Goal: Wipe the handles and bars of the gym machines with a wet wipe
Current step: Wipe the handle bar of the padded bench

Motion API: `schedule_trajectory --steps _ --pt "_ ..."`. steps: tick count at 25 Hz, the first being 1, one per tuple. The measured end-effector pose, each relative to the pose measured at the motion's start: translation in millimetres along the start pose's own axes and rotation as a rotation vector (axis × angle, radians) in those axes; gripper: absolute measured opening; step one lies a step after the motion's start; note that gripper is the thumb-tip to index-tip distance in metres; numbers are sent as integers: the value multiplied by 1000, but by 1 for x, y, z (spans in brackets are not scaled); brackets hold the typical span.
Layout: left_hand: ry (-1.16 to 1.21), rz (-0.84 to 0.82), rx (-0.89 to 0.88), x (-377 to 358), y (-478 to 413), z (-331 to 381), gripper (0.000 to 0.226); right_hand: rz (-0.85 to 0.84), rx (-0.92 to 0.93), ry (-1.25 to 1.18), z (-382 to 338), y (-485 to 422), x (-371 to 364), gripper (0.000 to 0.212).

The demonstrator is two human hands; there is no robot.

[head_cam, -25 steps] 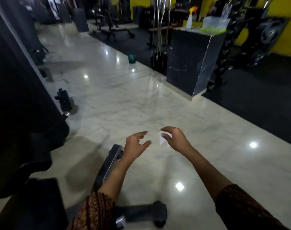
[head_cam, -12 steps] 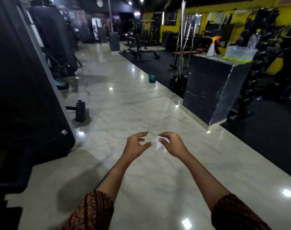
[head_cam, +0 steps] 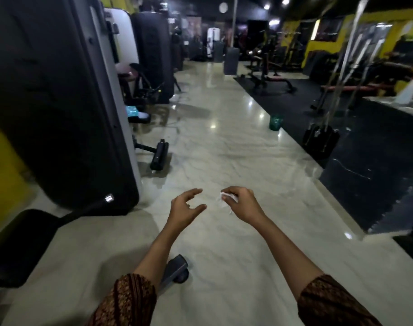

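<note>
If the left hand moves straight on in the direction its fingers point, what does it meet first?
Probably the white wipe pinched in the right hand; the fingers of the left hand point across a small gap toward it, though depth is unclear.

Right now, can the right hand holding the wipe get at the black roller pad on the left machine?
Probably not without a step forward. The right hand pinches the wipe over open floor; the roller pad lies well ahead, to the left. Nothing blocks the way.
</note>
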State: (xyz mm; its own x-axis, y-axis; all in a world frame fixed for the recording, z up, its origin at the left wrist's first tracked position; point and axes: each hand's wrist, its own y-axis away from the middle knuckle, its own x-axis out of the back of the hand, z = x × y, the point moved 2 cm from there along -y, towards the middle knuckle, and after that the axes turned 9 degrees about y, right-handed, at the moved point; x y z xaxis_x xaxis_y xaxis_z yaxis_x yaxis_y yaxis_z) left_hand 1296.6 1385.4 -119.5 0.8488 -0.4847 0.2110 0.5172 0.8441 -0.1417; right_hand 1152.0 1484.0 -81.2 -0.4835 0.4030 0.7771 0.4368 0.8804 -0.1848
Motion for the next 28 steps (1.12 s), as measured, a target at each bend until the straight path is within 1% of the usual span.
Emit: schedule_trajectory --steps 2,5,8,11,15,18,22,24,28 --pt "-11 60 31 12 -15 -6 46 -38 31 -23 -3 -31 -14 21" --pt "-33 162 83 40 -24 -18 45 -183 137 -47 -15 -72 -51 21" --pt "-77 325 129 74 -31 -26 44 -327 286 -93 -43 -114 -88 21" --pt "-67 506 174 100 -29 -25 45 -453 482 -115 -80 -145 -114 22" --pt "-41 728 216 131 -17 -21 43 -548 583 -207 -118 -169 -146 23" --pt "-53 886 236 147 3 -31 43 -646 659 -203 -136 -168 -178 26" --pt "-74 969 290 168 18 -55 45 -749 722 -193 -154 -164 -217 29" --pt "-76 988 300 187 18 -68 44 -789 721 -194 -170 -170 -241 28" --pt "-132 959 328 248 6 -102 44 -781 676 -193 -209 -186 -297 27"
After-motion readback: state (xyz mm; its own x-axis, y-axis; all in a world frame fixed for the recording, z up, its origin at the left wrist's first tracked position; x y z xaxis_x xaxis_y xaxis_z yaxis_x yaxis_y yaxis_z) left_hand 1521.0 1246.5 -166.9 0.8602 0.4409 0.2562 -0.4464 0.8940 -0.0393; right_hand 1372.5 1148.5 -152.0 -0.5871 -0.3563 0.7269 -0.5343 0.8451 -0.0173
